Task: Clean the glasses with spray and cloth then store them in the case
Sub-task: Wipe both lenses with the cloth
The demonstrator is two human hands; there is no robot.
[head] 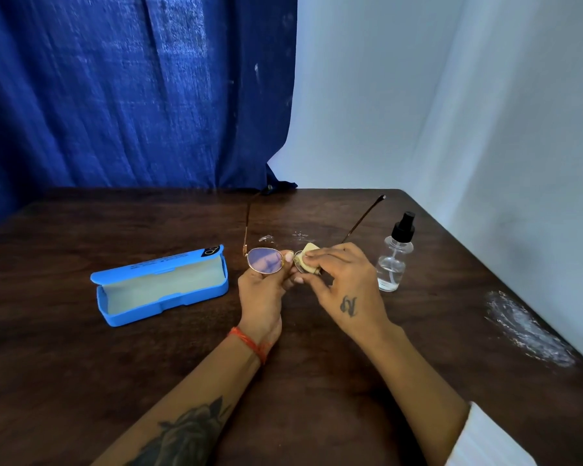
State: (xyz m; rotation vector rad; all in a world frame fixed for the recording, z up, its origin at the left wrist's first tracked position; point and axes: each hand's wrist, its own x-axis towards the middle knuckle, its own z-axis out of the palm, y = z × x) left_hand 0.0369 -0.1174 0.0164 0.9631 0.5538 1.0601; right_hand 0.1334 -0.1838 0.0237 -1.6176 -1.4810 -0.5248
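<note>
Thin gold-framed glasses (265, 260) are held above the table's middle, temples unfolded and pointing away from me. My left hand (265, 297) pinches the frame at the bridge, beside the left lens. My right hand (342, 284) presses a small pale yellow cloth (308, 255) around the right lens, which is mostly hidden by the cloth and fingers. A clear spray bottle (396, 255) with a black nozzle stands upright just right of my right hand. The blue glasses case (162, 285) lies open on the left, its pale lining showing and nothing inside.
The dark wooden table (317, 381) has its right edge running diagonally past a whitish smear (525, 327). Small wet spots (283, 237) lie beyond the glasses. A blue curtain and a white sheet hang behind the table.
</note>
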